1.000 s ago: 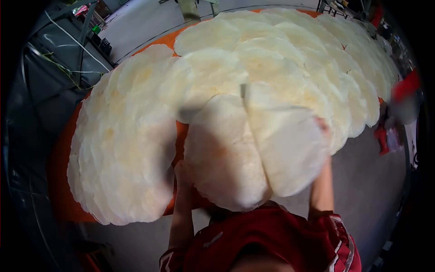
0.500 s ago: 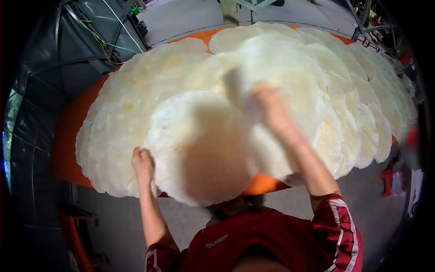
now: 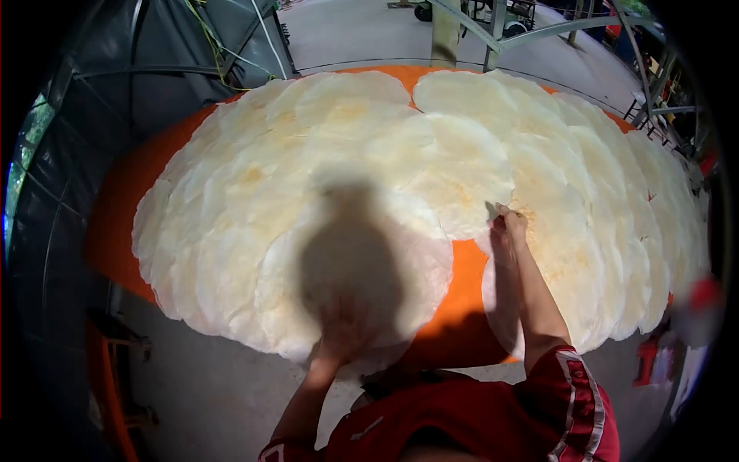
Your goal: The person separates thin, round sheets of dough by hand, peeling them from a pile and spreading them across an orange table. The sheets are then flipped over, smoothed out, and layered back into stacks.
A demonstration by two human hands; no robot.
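I see my left hand [image 3: 339,339] flat, fingers spread, on the near edge of a thin, pale, translucent round sheet [image 3: 362,262] that lies at the front edge of the orange table [image 3: 123,223], with a dark shadow across its middle. My right hand [image 3: 508,227] pinches the edge of a second round sheet [image 3: 554,269], just right of the first, a strip of bare orange table showing between them. Behind both, many more overlapping cream sheets [image 3: 346,131] cover the table, and beyond its far edge stand metal frames [image 3: 539,31] on a concrete floor [image 3: 346,31].
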